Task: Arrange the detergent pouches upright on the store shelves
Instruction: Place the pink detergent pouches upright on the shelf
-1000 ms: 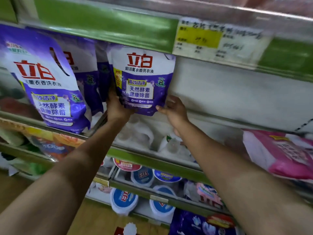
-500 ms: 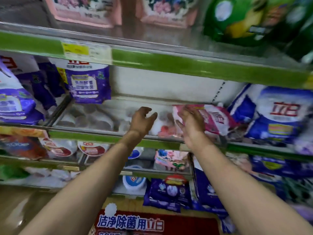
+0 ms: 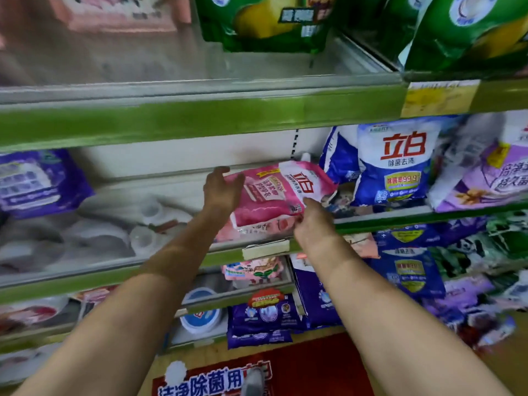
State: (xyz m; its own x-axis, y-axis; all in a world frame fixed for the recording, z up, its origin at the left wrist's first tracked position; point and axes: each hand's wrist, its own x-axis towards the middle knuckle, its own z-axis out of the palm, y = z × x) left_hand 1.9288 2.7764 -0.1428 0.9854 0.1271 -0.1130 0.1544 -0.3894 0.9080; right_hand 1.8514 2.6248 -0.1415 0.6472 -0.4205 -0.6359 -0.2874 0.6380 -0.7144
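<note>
A pink pouch (image 3: 274, 195) lies tipped sideways on the shelf (image 3: 143, 278), its top pointing right. The left hand (image 3: 221, 190), fingers spread, touches its left end; the right hand (image 3: 313, 221) pinches its lower edge, equally near.

Green-edged metal shelves (image 3: 200, 121) cross the frame; a yellow price label (image 3: 440, 98) sits upper right, a red floor mat (image 3: 308, 372) bottom centre.

Left hand (image 3: 221, 190) covers the pink pouch (image 3: 274, 195) left edge; right hand (image 3: 313, 221) hides its lower right corner. Purple pouch (image 3: 37, 181) at frame left blurred, print unreadable. Green bags (image 3: 265, 21) cropped by top edge.
</note>
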